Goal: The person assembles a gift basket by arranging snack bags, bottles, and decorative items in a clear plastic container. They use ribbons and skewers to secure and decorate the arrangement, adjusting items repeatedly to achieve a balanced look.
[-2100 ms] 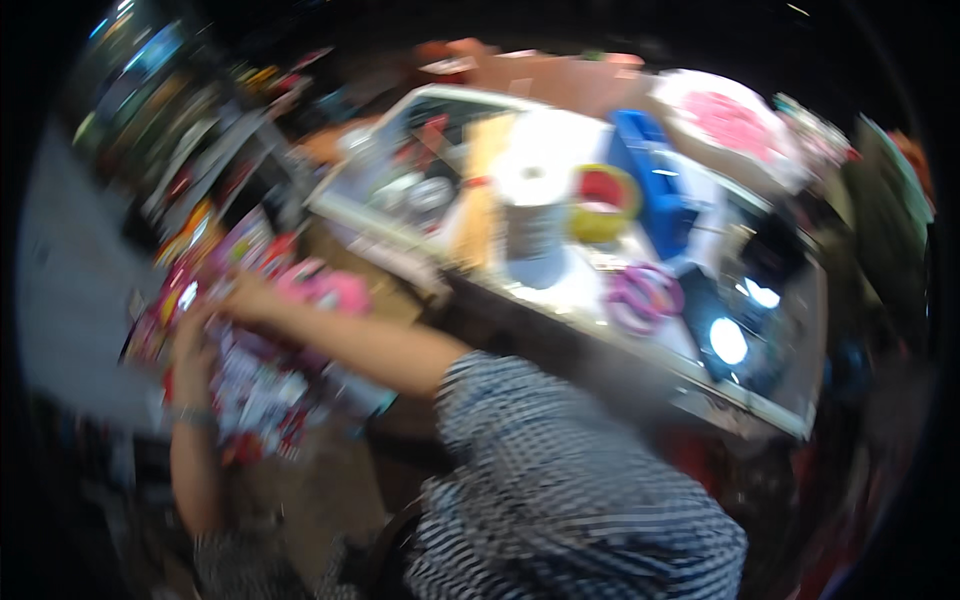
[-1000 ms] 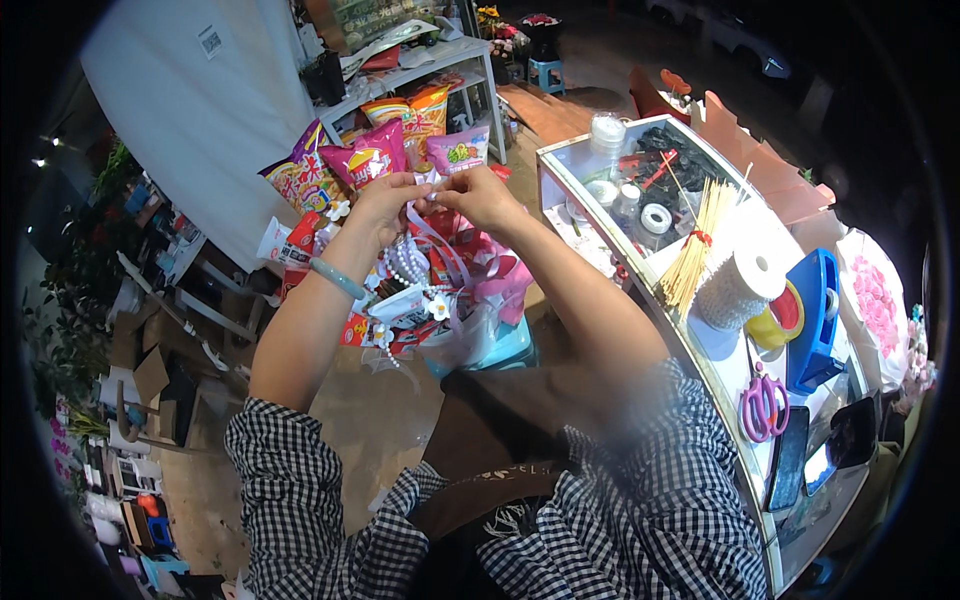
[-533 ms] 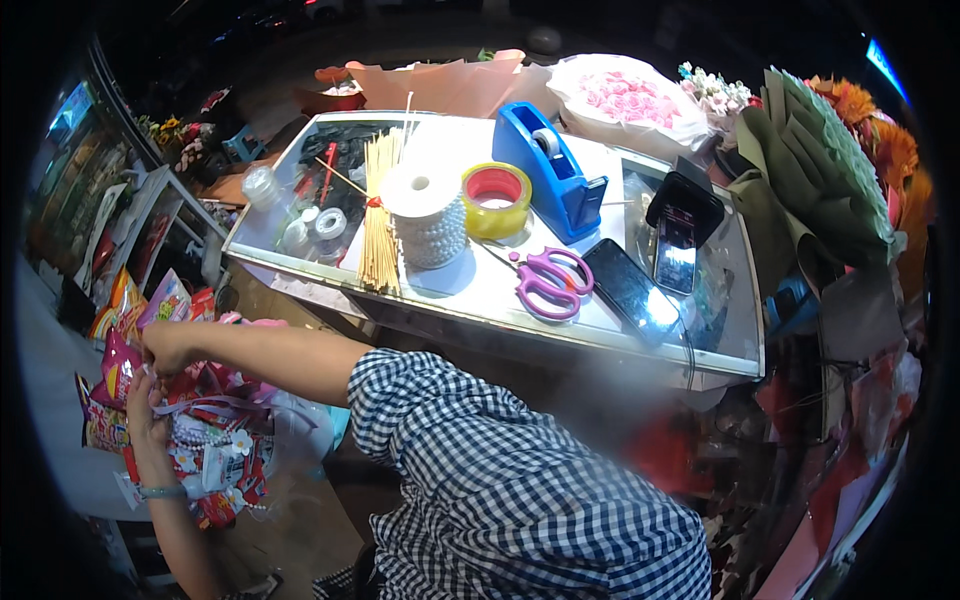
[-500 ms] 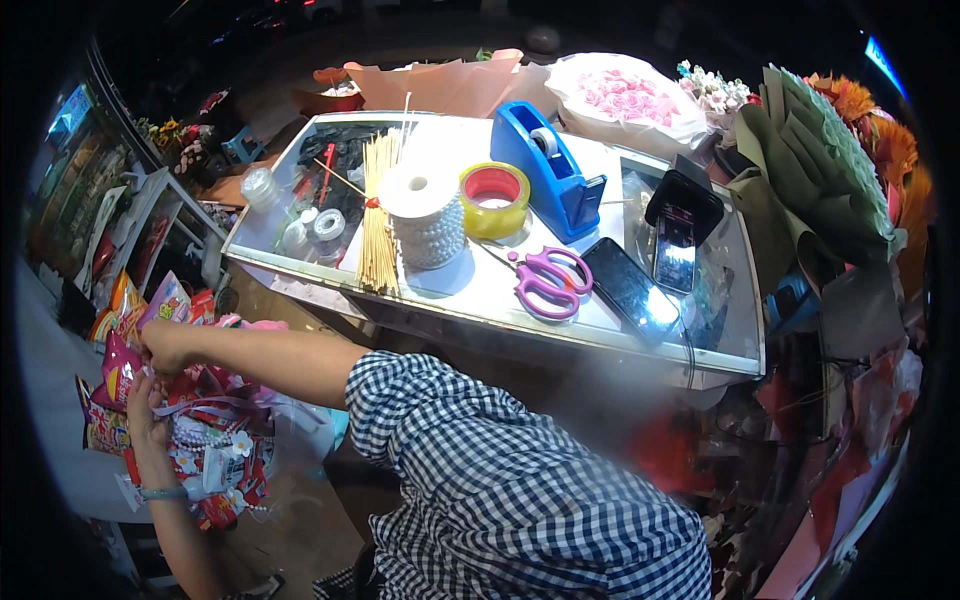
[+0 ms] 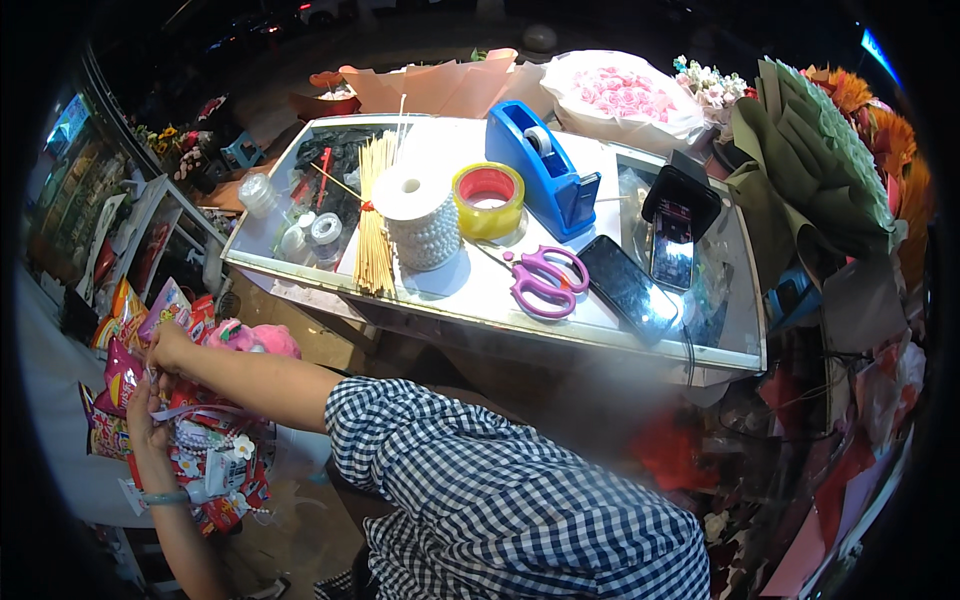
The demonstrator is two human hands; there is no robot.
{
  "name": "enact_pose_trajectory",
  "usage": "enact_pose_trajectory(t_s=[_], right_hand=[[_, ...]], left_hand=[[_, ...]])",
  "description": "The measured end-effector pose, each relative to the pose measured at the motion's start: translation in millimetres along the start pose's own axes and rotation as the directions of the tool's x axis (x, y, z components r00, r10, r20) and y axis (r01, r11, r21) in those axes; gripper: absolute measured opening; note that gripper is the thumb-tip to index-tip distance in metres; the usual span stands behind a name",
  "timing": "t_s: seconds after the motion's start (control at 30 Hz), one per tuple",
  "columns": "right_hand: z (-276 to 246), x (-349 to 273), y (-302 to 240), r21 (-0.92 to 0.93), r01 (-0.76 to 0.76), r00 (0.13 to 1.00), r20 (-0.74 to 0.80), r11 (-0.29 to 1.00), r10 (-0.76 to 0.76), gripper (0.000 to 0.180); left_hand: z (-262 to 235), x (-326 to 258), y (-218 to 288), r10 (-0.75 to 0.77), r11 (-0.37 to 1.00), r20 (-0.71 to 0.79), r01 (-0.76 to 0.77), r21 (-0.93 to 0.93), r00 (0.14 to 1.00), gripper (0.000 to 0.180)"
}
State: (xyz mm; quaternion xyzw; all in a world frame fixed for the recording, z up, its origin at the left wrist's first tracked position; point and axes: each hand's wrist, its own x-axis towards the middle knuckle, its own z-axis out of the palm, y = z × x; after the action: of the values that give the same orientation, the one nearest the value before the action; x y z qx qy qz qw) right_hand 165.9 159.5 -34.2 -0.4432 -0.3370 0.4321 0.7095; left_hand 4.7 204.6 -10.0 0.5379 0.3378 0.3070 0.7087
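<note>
Flat lilac fabric-like ribbon [image 5: 205,408] is trailing beside the left hand [image 5: 147,418] — the right hand [image 5: 168,350] is adjoining, presumably for control; neither grasp can be told.

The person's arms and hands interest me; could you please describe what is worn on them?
The left hand and right hand are ungloved. A smooth blue-green bangle circles the left wrist. The right sleeve is dark-and-white checked and ends near the elbow.
</note>
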Motion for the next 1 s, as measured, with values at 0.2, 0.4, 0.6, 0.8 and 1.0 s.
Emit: enact_pose_trajectory(t_s=[0.2,0.4,0.6,0.8,1.0], right_hand=[[7,-10,-4,0.163,-0.057,0.991,-0.106,0.985,0.075,0.008],[15,-17,-7,0.393,-0.078,0.988,-0.091,0.916,0.123,0.004],[7,-26,-17,0.498,-0.221,0.972,0.041,0.839,0.232,0.004],[-4,-37,-19,0.395,-0.043,0.999,0.04,0.918,0.029,0.007],[-19,-45,-25,-0.353,0.489,0.872,0.182,0.798,-0.454,0.014]], left_hand=[[28,-15,-2,0.056,0.995,-0.129,-0.044,0.09,0.99,0.014],[-1,2,1,0.004,0.991,-0.129,0.014,0.135,0.992,0.008],[8,1,-2,-0.027,0.985,-0.196,0.059,0.162,0.98,0.008],[18,-10,6,-0.085,0.965,-0.133,0.115,0.235,0.987,0.008],[14,-6,4,-0.103,0.973,-0.193,0.139,0.186,0.976,0.01]])
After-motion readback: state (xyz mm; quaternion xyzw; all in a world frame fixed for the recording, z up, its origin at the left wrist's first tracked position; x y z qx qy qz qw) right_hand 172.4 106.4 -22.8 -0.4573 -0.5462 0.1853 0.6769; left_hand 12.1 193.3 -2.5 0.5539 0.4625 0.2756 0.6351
